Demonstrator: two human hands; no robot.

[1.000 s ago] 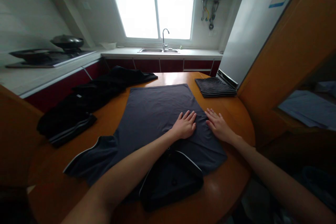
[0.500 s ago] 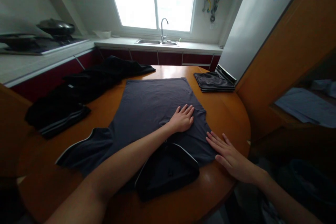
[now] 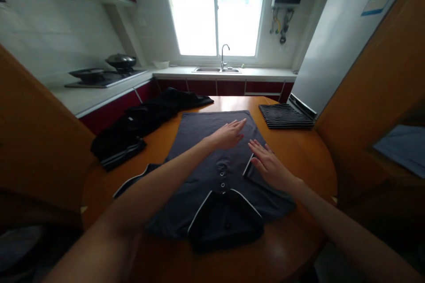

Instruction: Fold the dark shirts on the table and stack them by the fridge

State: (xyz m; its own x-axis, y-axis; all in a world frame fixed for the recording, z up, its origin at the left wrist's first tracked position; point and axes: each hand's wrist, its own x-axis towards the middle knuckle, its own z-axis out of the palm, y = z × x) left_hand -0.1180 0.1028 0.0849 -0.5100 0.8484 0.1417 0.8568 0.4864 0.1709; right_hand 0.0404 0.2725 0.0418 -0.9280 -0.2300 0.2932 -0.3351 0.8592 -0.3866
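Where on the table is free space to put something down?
Bare wood shows on the table between the grey shirt and the striped cloth, and along the near edge. The left side is crowded by black clothes.

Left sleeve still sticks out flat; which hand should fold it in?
Probably the left hand: it lies flat on the polo shirt, on the sleeve side. The right hand presses the folded-in right sleeve.

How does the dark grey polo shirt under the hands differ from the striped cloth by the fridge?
The dark grey polo shirt is plain with white trim; the striped folded cloth has thin pale stripes. The shirt lies spread out mid-table under both hands; the cloth is folded small, untouched, at the far right. Both lie flat on the round wooden table.
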